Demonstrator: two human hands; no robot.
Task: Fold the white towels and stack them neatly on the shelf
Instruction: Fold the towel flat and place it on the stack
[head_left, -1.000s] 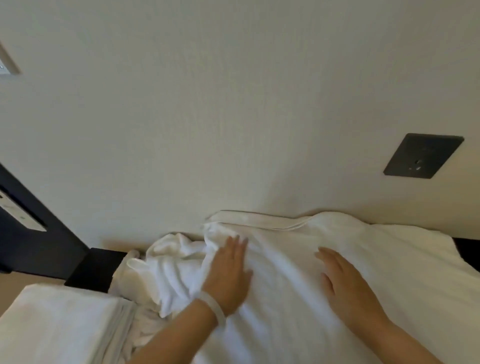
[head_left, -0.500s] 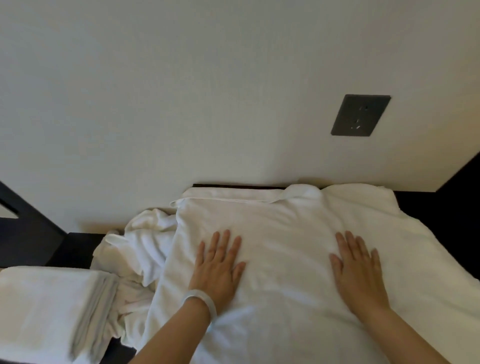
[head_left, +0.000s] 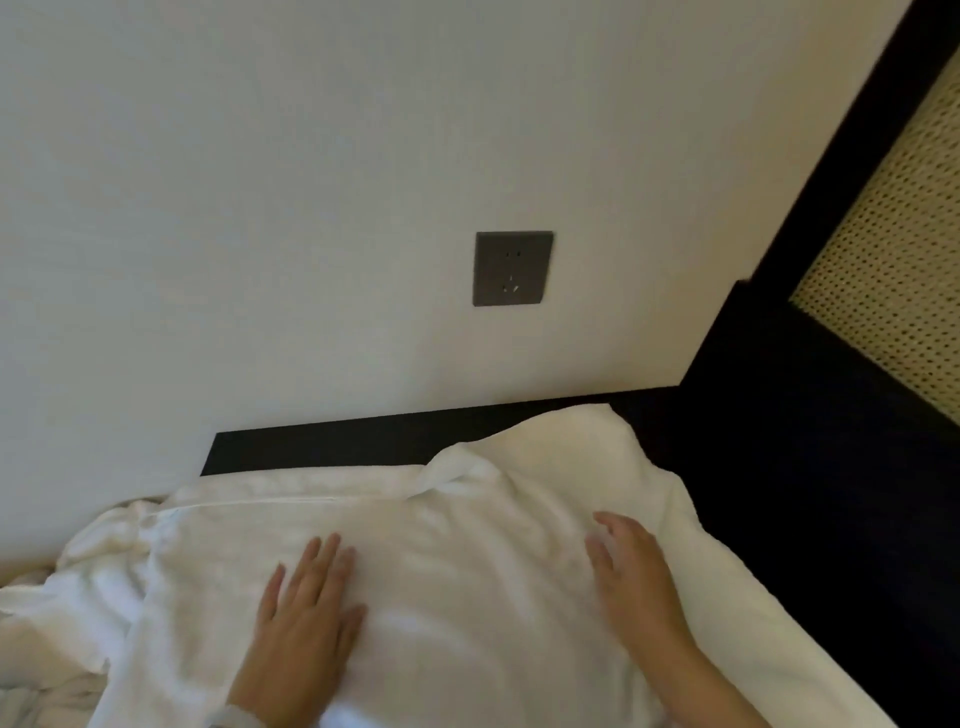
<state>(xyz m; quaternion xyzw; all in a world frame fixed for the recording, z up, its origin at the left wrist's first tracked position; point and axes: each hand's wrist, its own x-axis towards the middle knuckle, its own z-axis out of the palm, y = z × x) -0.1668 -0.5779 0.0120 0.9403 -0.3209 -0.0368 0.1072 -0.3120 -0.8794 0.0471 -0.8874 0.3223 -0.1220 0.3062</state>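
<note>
White towel (head_left: 467, 613) across dark worktop (head_left: 789, 519), flattened under left hand (head_left: 306, 618) and right hand (head_left: 636, 577), both grips spread, palms down; crumpled white cloth (head_left: 78, 603) bunched just left.

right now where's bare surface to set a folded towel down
A narrow strip of the dark top runs between the wall and the far edge of the spread towel. The widest bare patch is right of it, toward the woven panel. Left is crowded with crumpled towels; the left hand and right hand cover the middle.
</note>
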